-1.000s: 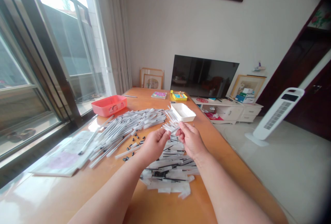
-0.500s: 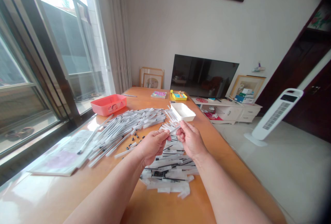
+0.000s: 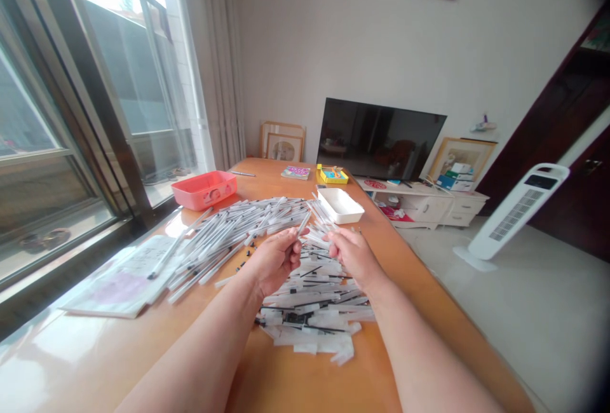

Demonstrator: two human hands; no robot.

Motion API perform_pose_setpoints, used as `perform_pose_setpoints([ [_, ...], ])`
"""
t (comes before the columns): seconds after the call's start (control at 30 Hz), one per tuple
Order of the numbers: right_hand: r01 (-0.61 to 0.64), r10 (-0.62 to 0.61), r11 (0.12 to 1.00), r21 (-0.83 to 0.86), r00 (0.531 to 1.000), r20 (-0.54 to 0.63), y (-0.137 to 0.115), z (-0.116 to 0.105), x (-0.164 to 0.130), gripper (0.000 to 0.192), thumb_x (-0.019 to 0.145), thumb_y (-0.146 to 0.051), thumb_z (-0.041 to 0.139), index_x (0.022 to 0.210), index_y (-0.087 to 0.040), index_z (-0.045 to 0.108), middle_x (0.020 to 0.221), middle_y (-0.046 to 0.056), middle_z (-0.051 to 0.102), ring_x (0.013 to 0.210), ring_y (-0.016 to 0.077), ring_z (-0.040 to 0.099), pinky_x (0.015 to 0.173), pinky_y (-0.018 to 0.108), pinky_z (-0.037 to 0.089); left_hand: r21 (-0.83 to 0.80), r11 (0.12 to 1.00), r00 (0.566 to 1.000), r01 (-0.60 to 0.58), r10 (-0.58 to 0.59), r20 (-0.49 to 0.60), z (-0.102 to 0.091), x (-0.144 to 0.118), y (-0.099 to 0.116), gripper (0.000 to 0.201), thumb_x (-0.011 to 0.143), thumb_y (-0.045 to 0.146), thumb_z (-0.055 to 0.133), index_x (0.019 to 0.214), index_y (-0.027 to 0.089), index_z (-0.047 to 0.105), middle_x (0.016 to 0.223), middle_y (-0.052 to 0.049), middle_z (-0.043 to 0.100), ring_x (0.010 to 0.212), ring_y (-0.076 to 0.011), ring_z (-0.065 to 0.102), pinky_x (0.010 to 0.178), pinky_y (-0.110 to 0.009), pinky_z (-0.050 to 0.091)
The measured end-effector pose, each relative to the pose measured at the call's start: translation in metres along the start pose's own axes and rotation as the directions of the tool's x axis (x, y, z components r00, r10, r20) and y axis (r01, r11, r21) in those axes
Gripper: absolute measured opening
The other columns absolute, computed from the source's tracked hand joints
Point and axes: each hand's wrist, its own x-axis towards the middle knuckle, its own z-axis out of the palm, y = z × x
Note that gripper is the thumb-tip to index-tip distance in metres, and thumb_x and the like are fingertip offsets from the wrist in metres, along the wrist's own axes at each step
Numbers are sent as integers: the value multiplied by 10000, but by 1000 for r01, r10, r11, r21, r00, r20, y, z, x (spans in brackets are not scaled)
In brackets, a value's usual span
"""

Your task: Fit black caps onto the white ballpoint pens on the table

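Mid-table, above the refill heap (image 3: 309,311), left hand (image 3: 274,260) pinches one pen tube (image 3: 302,225) upright, presumably for inspection; right hand (image 3: 350,254) is loosely curled, grip unclear.

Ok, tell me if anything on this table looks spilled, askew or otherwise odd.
Small black caps lie scattered loose on the table between the fanned heap of white pen barrels and the pile of refills. Both heaps sprawl untidily, while the white tray looks empty. The left hand holds one barrel; nothing looks damaged.
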Motion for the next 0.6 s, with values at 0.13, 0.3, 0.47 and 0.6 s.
perform_pose_setpoints([
  [0.13, 90, -67, 972, -215, 991, 113, -3, 3, -6, 444, 907, -549, 574, 627, -206, 540, 583, -21, 520, 573, 138, 457, 549, 269, 357, -20, 999, 997, -41, 40, -73, -7, 3, 5, 251, 891, 332, 681, 1083, 172, 693, 739, 10, 607, 580, -74, 507, 546, -195, 398],
  [0.3, 112, -73, 957, -267, 986, 150, -5, 8, -9, 434, 924, -564, 543, 662, -219, 542, 582, -24, 531, 565, 152, 469, 546, 280, 370, -23, 998, 987, -62, 58, -150, -5, 5, 5, 202, 908, 316, 644, 1058, 186, 682, 868, -22, 727, 620, -89, 579, 591, -217, 428],
  [0.47, 137, -57, 954, -265, 956, 288, -9, 22, -20, 386, 953, -486, 536, 687, -215, 603, 635, -12, 600, 625, 161, 530, 596, 280, 404, -85, 989, 982, -123, 109, -157, -3, 6, 1, 188, 931, 348, 626, 1049, 202, 634, 1005, -58, 762, 818, -166, 676, 738, -294, 499],
  [0.6, 108, -52, 985, -133, 930, 364, -11, 28, -25, 396, 972, -487, 516, 728, -205, 647, 704, 10, 654, 639, 149, 538, 612, 271, 416, -74, 981, 975, -179, 167, -148, -1, 5, 0, 185, 922, 353, 650, 1030, 219, 582, 1091, -61, 753, 820, -162, 672, 734, -302, 488],
])
